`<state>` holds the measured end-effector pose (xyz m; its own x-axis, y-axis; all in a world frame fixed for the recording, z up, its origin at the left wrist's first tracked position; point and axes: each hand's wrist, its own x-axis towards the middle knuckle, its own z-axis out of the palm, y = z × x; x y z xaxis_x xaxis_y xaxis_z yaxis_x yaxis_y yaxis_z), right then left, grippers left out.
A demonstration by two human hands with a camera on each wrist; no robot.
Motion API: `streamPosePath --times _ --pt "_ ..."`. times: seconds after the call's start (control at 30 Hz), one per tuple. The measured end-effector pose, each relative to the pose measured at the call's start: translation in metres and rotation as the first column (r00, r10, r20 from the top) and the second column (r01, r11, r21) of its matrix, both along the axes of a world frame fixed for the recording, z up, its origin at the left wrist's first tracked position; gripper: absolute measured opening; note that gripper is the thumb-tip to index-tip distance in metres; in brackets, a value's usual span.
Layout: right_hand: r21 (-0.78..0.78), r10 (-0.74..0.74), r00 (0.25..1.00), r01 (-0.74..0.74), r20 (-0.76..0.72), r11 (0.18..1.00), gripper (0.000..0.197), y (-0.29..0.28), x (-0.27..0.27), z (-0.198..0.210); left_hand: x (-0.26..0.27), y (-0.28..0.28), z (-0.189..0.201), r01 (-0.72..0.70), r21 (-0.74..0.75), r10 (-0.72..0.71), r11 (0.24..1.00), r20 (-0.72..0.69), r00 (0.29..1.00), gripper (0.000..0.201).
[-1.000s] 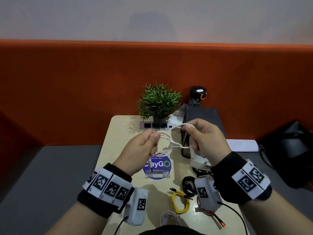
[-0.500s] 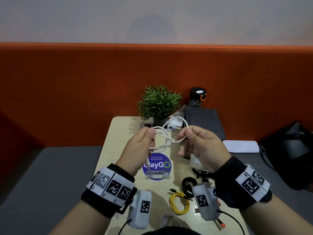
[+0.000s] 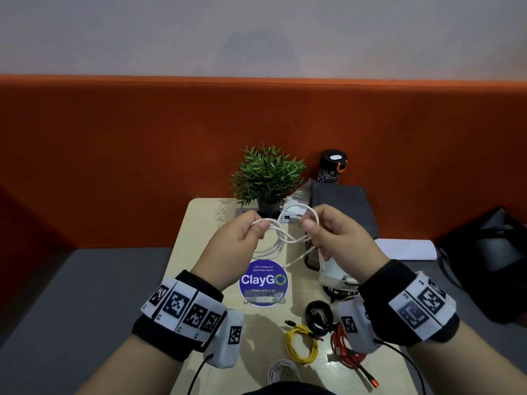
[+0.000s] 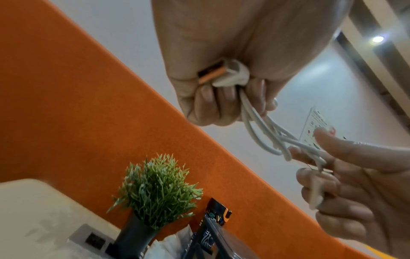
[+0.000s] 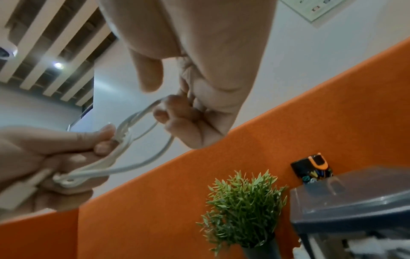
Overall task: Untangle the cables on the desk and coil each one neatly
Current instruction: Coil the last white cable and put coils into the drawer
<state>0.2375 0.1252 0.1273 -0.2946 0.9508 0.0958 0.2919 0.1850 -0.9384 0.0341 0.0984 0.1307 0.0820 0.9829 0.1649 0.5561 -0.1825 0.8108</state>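
Note:
A white cable hangs in loops between both hands above the desk. My left hand grips a bunch of its loops and a USB plug in curled fingers. My right hand pinches a loop of the same cable between thumb and fingers, and its loose end dangles below. On the near desk lie a coiled yellow cable, a coiled black cable, a red cable and another white coil.
A potted plant stands at the desk's far edge beside a dark patterned bottle and a grey case. A round blue ClayGO sticker marks the desk's middle. An orange partition backs the desk. A black bag sits right.
Both hands have moved slightly up and apart. The right hand has carried another turn of the white cable round towards the bunch held in the left hand.

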Motion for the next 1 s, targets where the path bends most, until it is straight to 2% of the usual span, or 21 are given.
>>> streamPosePath --times 0.07,0.23,0.3,0.37,0.43,0.5,0.6,0.7,0.77,0.83,0.93,1.0 --pt "0.054 -0.038 0.99 0.031 0.133 0.998 0.011 0.001 0.002 -0.002 0.003 -0.001 0.004 0.004 0.034 -0.001 0.999 -0.073 0.997 0.028" --pt "0.012 -0.03 0.993 0.029 0.118 1.0 0.025 0.0 -0.001 0.001 0.005 0.0 0.0 -0.042 0.037 0.044 0.998 -0.044 0.998 0.03" --pt "-0.01 0.016 0.999 -0.015 0.037 1.0 0.019 -0.003 -0.002 0.002 0.005 0.001 -0.001 -0.072 0.002 0.071 0.997 0.055 0.996 0.031" --pt "-0.037 0.037 0.996 -0.04 -0.08 0.999 0.032 -0.006 -0.003 0.003 0.003 0.003 -0.002 -0.088 -0.026 0.091 0.996 0.138 0.986 0.032" --pt "-0.096 0.009 0.974 -0.032 -0.226 0.995 0.045 -0.008 -0.005 0.005 0.002 0.003 -0.002 -0.068 -0.024 0.071 0.997 0.144 0.987 0.032" --pt "-0.124 0.0 0.961 -0.036 -0.277 0.992 0.048 -0.009 -0.007 0.006 0.003 0.002 -0.002 -0.017 -0.005 0.018 1.0 0.093 0.996 0.031" --pt "-0.057 -0.002 0.994 -0.004 -0.106 0.998 0.043 -0.006 -0.008 0.006 0.005 -0.001 -0.002 0.055 0.012 -0.055 0.998 -0.04 0.998 0.028" --pt "0.062 -0.106 0.986 0.098 0.132 0.993 0.029 -0.004 -0.004 0.012 0.007 -0.003 -0.003 0.119 -0.002 -0.118 0.993 -0.143 0.983 0.026" --pt "0.193 -0.108 0.942 0.048 0.317 0.98 0.029 -0.004 -0.003 0.018 0.008 -0.004 -0.005 0.145 0.001 -0.141 0.989 -0.215 0.966 0.029" --pt "0.214 -0.04 0.89 -0.065 0.454 0.975 0.027 -0.003 -0.006 0.022 0.011 -0.006 -0.006 0.164 0.01 -0.156 0.986 -0.252 0.955 0.032" --pt "0.207 -0.025 0.851 -0.098 0.524 0.973 0.017 -0.002 -0.008 0.022 0.013 -0.008 -0.006 0.183 0.01 -0.174 0.983 -0.271 0.947 0.038" --pt "0.234 -0.119 0.857 -0.002 0.502 0.972 0.015 0.001 -0.004 0.022 0.011 -0.009 -0.006 0.173 0.023 -0.162 0.985 -0.239 0.957 0.034"
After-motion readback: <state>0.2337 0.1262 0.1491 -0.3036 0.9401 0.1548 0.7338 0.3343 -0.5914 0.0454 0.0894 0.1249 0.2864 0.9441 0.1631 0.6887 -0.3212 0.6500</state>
